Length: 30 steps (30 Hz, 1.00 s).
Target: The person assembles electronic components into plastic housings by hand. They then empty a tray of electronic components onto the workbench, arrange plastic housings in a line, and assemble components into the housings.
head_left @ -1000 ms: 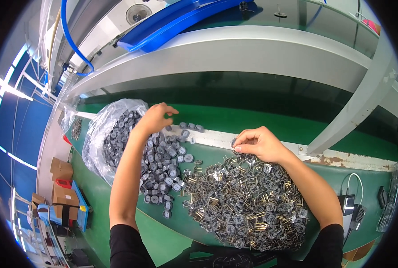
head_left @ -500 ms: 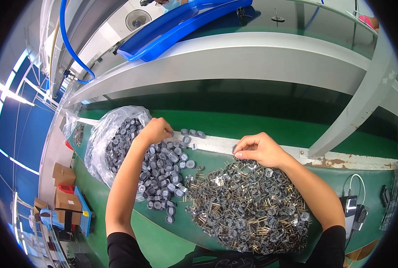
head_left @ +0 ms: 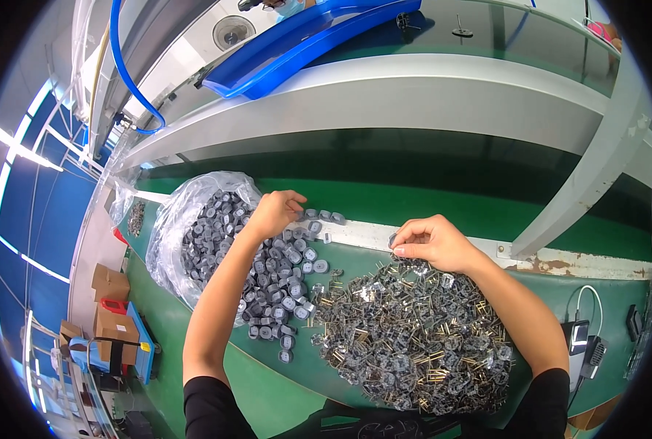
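Your left hand hangs by the grey caps, your right hand pinches a small dark part

To the left of your left fingers, a clear plastic bag lies open on the green worktop, with more grey caps inside it. Your left fingers are bent and fairly close together; you cannot tell from this view whether they grip anything. Loose caps spread from just below those fingers back toward you. Just to their right, a short row of caps sits along the pale strip. Farther right, your right fingers are narrowed on the small dark part, its edge showing at the tips. Below them, nearer you, lies a broad heap of clear parts with gold pins. Well to the right of your right fingers, and nearer you, a flat device rests beside a white cable.
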Available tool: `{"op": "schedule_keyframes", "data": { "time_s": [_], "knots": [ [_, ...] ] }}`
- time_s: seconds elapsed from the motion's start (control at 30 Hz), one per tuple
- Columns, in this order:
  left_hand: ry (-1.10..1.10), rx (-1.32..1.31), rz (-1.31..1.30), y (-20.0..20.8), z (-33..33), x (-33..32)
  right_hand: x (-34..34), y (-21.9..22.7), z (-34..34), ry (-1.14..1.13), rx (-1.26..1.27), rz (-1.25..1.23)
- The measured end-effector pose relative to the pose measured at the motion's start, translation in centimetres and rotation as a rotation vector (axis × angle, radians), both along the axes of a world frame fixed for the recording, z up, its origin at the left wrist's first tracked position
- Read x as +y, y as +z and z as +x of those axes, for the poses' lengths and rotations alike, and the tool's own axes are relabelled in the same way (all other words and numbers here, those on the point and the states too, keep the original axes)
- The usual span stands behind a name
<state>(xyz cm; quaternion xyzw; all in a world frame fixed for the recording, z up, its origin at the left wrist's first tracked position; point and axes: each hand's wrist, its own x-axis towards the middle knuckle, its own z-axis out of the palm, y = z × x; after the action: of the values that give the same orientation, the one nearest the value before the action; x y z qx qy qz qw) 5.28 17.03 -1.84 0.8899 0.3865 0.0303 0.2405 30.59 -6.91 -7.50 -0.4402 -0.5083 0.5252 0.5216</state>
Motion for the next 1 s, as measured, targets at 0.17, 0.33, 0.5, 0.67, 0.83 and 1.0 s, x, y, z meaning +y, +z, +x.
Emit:
{"op": "schedule_keyframes", "data": {
  "time_s": [0.17, 0.33, 0.5, 0.67, 0.83, 1.0],
  "knots": [
    [-0.078, -0.023, 0.138, 0.2, -0.3, -0.6, -0.2, 0.7, 0.1, 0.022, -0.082, -0.052],
    [-0.239, 0.198, 0.412, 2.9, -2.3, 0.7, -0.1, 0.9, 0.0, 0.032, -0.042, -0.059],
    [-0.227, 0.478, 0.277, 2.1, -1.6, -0.9, -0.1, 0.6, -0.1, 0.018, -0.074, -0.022],
    [-0.214, 0.469, 0.224, 1.5, -1.9, -0.6, -0.3, 0.6, -0.3, 0.022, -0.087, -0.01],
    [-0.14, 0.301, 0.03, 2.1, -2.7, 0.2, -0.4, 0.7, -0.3, 0.014, -0.146, -0.019],
    [-0.047, 0.161, 0.092, 3.0, -3.1, 0.8, -0.3, 0.6, -0.3, 0.03, -0.135, -0.011]
  ]
}}
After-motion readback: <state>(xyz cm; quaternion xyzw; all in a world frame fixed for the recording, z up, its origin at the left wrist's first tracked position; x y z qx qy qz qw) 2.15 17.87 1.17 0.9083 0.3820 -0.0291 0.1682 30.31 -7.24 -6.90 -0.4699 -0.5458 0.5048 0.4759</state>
